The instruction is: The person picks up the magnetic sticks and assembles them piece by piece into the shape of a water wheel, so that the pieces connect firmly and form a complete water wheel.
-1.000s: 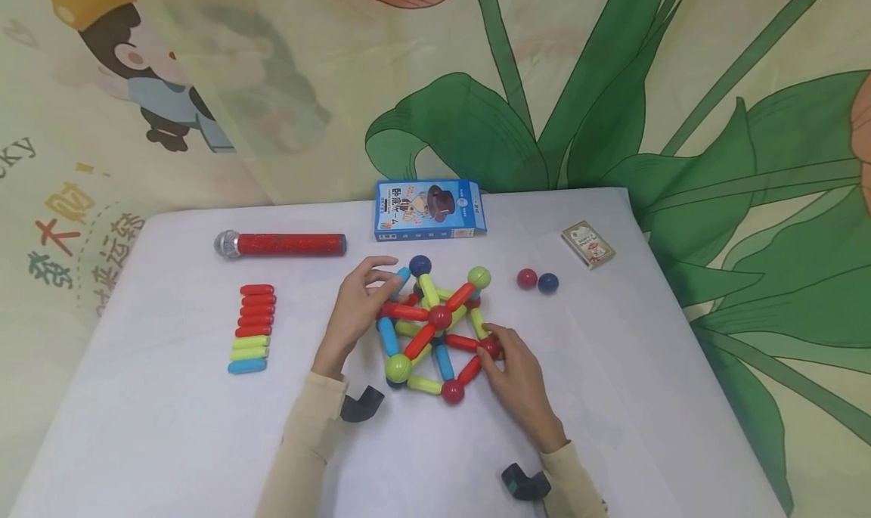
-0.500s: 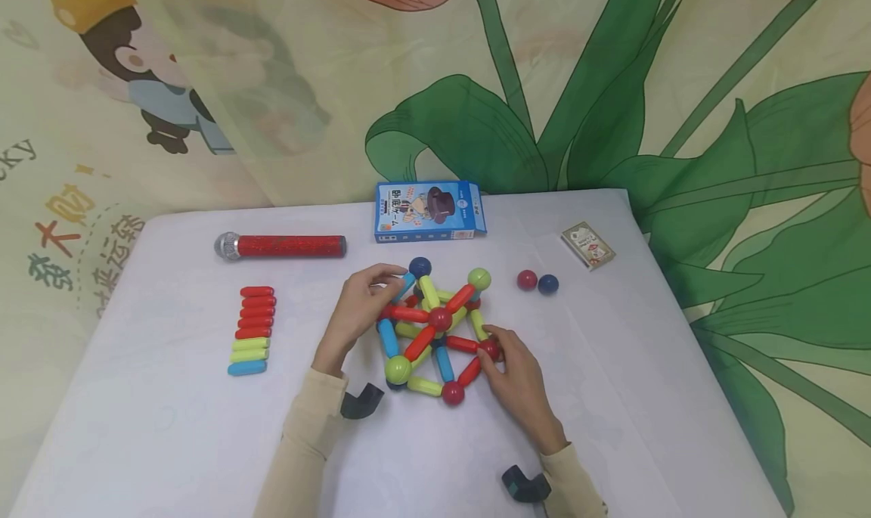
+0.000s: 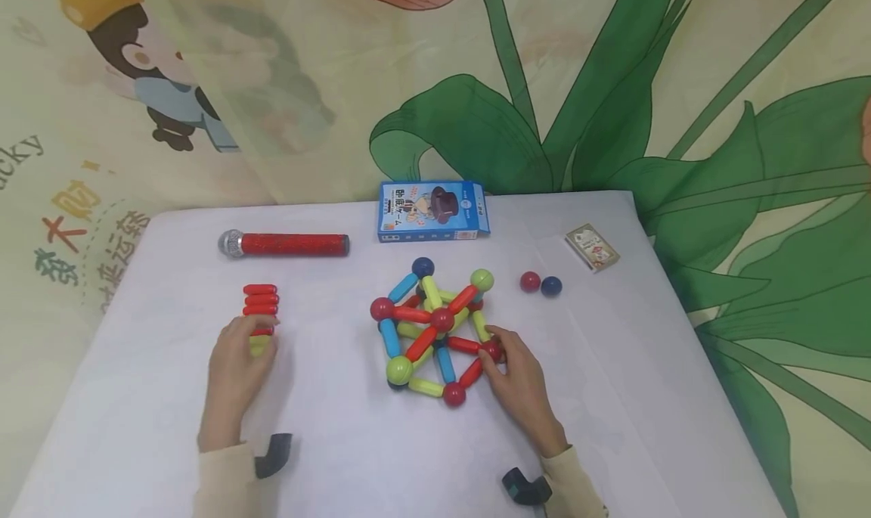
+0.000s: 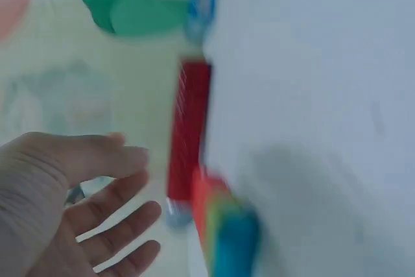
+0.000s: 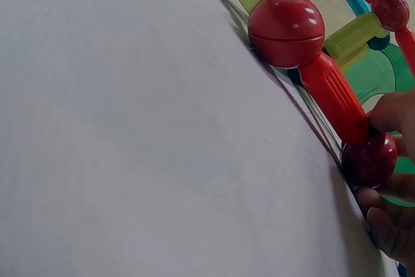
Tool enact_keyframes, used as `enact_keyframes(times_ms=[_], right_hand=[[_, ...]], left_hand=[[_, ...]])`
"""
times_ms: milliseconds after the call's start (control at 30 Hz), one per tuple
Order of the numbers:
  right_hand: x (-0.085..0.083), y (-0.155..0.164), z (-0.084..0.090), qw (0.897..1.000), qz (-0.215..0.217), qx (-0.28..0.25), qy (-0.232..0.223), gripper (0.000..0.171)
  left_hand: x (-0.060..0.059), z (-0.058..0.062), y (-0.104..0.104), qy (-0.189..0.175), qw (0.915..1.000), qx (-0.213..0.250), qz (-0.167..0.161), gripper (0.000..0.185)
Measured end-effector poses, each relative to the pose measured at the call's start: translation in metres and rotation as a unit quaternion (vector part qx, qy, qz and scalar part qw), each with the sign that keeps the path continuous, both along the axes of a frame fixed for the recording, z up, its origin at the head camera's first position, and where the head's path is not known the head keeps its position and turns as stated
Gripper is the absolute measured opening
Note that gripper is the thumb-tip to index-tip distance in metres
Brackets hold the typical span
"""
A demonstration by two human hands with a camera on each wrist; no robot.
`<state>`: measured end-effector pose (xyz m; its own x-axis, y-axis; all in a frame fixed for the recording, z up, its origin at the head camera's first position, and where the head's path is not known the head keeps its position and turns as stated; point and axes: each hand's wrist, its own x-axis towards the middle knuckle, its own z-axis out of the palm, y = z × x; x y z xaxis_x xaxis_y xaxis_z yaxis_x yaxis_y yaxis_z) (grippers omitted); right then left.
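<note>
A structure of coloured magnetic rods and balls (image 3: 442, 320) stands mid-table. At its right corner my right hand (image 3: 522, 382) pinches a red ball (image 5: 369, 160) between thumb and fingers. A blue rod (image 3: 403, 286) joins the dark blue ball (image 3: 423, 267) at the back to a red ball (image 3: 382, 309) on the left. My left hand (image 3: 238, 363) is over a row of loose rods (image 3: 260, 300), partly covering the red and yellow-green ones and hiding the blue one in the head view. In the blurred left wrist view its fingers (image 4: 123, 225) are spread and hold nothing.
Behind the rods lies a red microphone (image 3: 292, 244). A blue card box (image 3: 432, 211) sits at the table's back edge, with a small card pack (image 3: 592, 247) to the right. A loose red ball (image 3: 530, 281) and a dark blue ball (image 3: 551, 286) lie beside the structure.
My left hand has let go of the blue rod on the structure and moved left to the loose rods. The right hand keeps its hold on the corner ball.
</note>
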<state>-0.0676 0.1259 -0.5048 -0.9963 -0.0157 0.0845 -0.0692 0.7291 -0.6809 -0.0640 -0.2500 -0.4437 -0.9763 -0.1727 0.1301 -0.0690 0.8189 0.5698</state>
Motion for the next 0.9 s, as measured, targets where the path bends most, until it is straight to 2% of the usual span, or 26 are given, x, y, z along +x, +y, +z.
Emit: enact_keyframes(times_ms=[67, 133, 200, 233, 333, 433, 500, 567, 633, 700, 733, 800, 900], right_hand=[[0.000, 0.000, 0.001, 1.000, 0.005, 0.001, 0.006, 0.047], [-0.002, 0.001, 0.001, 1.000, 0.010, 0.006, 0.012, 0.048], [-0.004, 0.001, 0.001, 1.000, 0.014, 0.017, 0.017, 0.048], [-0.005, 0.000, 0.000, 0.999, 0.015, 0.022, 0.018, 0.049], [-0.009, -0.001, 0.000, 0.998, 0.019, 0.052, 0.018, 0.049], [-0.013, -0.003, -0.001, 0.997, 0.024, 0.067, 0.019, 0.046], [-0.016, -0.005, 0.000, 0.997, 0.030, 0.066, 0.022, 0.040], [-0.019, -0.006, 0.001, 0.997, 0.033, 0.060, 0.025, 0.033], [-0.021, -0.007, 0.001, 0.998, 0.036, 0.055, 0.025, 0.027], [-0.022, -0.008, 0.000, 0.998, 0.037, 0.054, 0.025, 0.023], [-0.023, -0.007, -0.001, 0.997, 0.037, 0.054, 0.027, 0.022], [-0.023, -0.007, -0.003, 0.997, 0.041, 0.050, 0.029, 0.022], [-0.020, -0.007, -0.005, 0.997, 0.054, 0.044, 0.027, 0.022]], left_hand=[[0.017, -0.007, -0.020, -0.060, 0.9971, -0.041, 0.021, 0.029], [0.029, -0.014, -0.034, -0.113, 0.9912, -0.063, 0.028, 0.032], [0.035, -0.019, -0.040, -0.144, 0.9871, -0.063, 0.028, 0.034], [0.037, -0.021, -0.042, -0.148, 0.9868, -0.060, 0.027, 0.034], [0.037, -0.023, -0.041, -0.124, 0.9908, -0.047, 0.028, 0.036], [0.032, -0.017, -0.029, -0.067, 0.9976, -0.015, 0.011, 0.038], [0.022, -0.007, -0.015, -0.033, 0.9990, 0.028, -0.012, 0.042], [0.005, 0.006, 0.006, -0.011, 0.9959, 0.080, -0.040, 0.044], [-0.014, 0.017, 0.030, -0.011, 0.9872, 0.142, -0.073, 0.046], [-0.035, 0.022, 0.053, -0.018, 0.9711, 0.210, -0.112, 0.048], [-0.047, 0.020, 0.064, -0.022, 0.9610, 0.243, -0.131, 0.048], [-0.069, 0.011, 0.082, -0.031, 0.9355, 0.317, -0.153, 0.049], [-0.097, -0.011, 0.098, -0.047, 0.9046, 0.402, -0.134, 0.048]])
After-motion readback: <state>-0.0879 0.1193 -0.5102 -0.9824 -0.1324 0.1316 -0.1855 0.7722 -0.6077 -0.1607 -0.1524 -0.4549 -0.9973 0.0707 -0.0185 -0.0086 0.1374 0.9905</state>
